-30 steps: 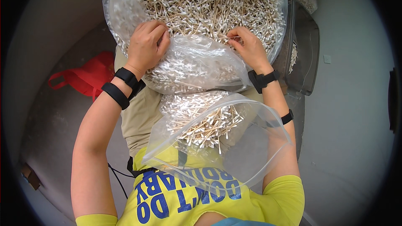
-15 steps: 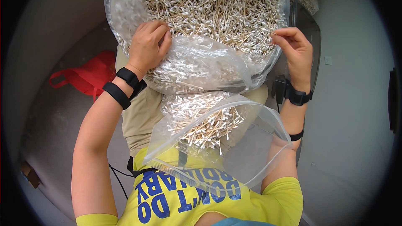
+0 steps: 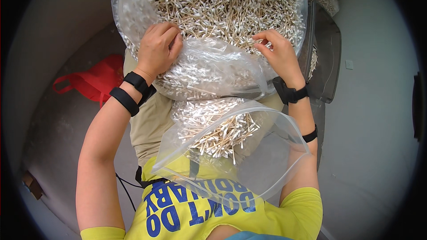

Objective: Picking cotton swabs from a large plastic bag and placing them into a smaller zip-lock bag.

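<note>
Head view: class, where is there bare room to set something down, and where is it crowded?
Bare floor lies left of the red bag and right of the dark bin. The lap is crowded: both hands in the large swab bag, small zip bag below.

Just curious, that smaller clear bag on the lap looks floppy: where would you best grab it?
Probably by the stiff rim of the small clear bag, from above on the body side. Its mouth gapes open toward the person, and the cotton swabs weigh down the far end.

left hand [image 3: 158,49] grips big bag [image 3: 209,69] rim; right hand [image 3: 278,53] pinches cotton swabs [image 3: 222,4]
</note>
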A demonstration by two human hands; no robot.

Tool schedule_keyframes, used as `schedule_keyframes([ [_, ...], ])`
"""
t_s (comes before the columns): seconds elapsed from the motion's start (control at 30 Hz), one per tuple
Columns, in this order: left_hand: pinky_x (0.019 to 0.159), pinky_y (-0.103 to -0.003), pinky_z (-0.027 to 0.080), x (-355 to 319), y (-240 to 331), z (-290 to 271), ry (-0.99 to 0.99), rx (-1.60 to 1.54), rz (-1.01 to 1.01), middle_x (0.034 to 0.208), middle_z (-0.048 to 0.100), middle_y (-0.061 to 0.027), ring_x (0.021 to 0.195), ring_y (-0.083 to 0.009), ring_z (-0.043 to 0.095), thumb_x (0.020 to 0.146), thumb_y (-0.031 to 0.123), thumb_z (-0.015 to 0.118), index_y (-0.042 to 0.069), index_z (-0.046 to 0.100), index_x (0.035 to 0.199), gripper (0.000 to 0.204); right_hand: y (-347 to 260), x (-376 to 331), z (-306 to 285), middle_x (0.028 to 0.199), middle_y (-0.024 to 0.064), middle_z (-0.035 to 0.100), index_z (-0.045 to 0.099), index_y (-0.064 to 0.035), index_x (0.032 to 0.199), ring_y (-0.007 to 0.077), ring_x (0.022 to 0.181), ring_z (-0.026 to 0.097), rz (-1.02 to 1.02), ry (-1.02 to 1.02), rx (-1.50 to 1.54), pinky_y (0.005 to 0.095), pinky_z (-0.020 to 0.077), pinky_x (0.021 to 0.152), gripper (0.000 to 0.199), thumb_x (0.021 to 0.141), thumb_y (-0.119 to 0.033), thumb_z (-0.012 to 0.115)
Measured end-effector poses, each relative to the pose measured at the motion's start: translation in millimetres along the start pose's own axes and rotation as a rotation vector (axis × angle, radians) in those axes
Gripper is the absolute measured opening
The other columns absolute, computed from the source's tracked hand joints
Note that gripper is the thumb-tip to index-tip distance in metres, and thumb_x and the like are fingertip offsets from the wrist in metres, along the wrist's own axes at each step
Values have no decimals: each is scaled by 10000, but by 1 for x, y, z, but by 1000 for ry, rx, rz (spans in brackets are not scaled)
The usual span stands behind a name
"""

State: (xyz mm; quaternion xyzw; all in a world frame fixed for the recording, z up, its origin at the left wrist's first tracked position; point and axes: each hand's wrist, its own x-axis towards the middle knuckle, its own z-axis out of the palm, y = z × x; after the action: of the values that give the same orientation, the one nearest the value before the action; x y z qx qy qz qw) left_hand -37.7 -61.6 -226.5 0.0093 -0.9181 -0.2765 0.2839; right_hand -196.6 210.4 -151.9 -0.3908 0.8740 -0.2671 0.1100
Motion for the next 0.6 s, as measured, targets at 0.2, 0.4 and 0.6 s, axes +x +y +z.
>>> schedule_keyframes([
  [0.2, 830, -394, 492, -2, -3, -1, 12, 16, 11, 891, 647, -80, 840, -283, 634, 822, 78, 635, 37, 642, 828, 42, 24, 18, 32, 897, 104, 658, 681, -54, 942, 308, 864, 644, -83, -25, -201, 413, 515, 739, 207, 767, -129, 763],
  [0.4, 829, -395, 494, -2, -3, -2, 28, 14, 9, 891, 648, -79, 841, -284, 635, 821, 77, 635, 39, 646, 831, 41, 30, 30, 28, 861, 92, 672, 682, -42, 983, 252, 771, 656, -48, -114, -207, 355, 516, 692, 203, 798, -99, 743],
  [0.6, 836, -395, 494, -1, -2, -1, 19, 5, 11, 901, 651, -80, 854, -284, 637, 823, 75, 632, 40, 647, 840, 43, 49, 28, -13, 875, 56, 718, 695, -2, 983, 122, 778, 668, 218, 55, 496, 268, 533, 717, 170, 880, -132, 733],
])
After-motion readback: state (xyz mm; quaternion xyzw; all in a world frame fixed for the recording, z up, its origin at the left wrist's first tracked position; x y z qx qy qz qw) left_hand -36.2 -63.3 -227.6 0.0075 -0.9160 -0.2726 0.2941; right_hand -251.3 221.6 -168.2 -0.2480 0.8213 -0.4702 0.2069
